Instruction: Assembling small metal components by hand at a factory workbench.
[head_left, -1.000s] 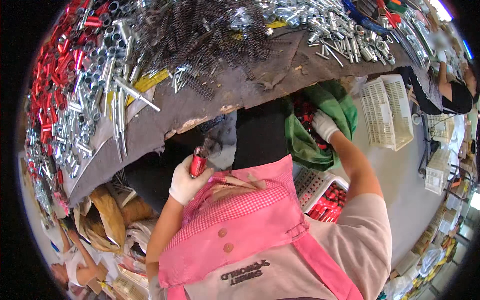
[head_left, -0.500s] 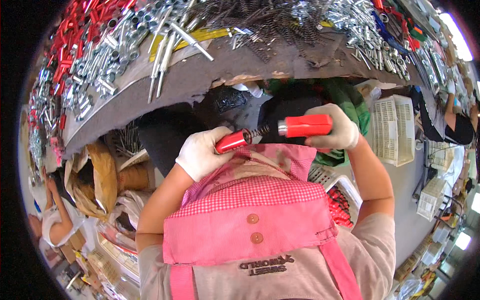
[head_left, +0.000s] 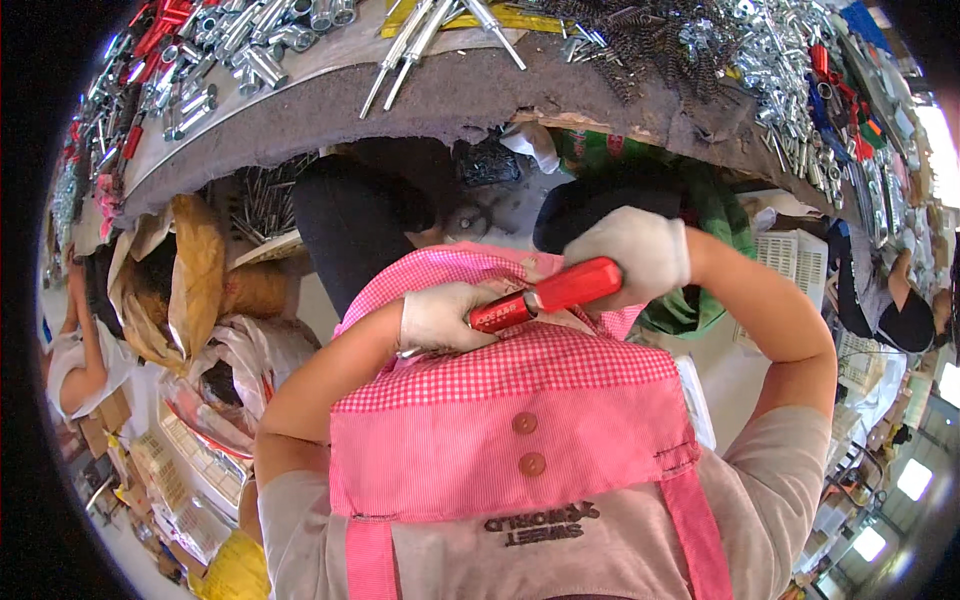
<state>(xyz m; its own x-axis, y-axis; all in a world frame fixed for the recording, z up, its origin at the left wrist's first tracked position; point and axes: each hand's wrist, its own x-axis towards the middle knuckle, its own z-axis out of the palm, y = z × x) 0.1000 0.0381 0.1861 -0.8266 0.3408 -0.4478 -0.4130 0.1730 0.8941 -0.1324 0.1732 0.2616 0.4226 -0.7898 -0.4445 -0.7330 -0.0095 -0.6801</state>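
While both gloved hands are closed on work, the joint between them shows metal and cannot be passed as fully shut. The left hand (head_left: 445,318) is clamped around a red cylinder (head_left: 500,313); the right hand (head_left: 635,255) is clamped on a red handle (head_left: 582,284). The two pieces stand end to end, tilted up toward the right. A metal collar (head_left: 537,302) shows where they meet — how deeply it is seated, and what lies inside, cannot be told. Alignment is judged done; a closed joint is not evidenced. Ahead of the grip, loose parts lie unjoined.

Materials: the cylinder is round, glossy and marked in pale print; the handle is smoother, with flat facets. The gloves are white, matte fabric. Just nearer the body than the grip, the pink apron (head_left: 510,380) combines gingham check with a finely ribbed panel. Beyond the grip, over a frayed grey bench cover (head_left: 330,110), lie slim silver rods (head_left: 410,50); further left, hollow silver tubes (head_left: 265,65); further right, dark coil springs (head_left: 650,50), heaped. Right of the grip hangs a soft green sack (head_left: 738,225); well left, a creased tan sack (head_left: 195,270).
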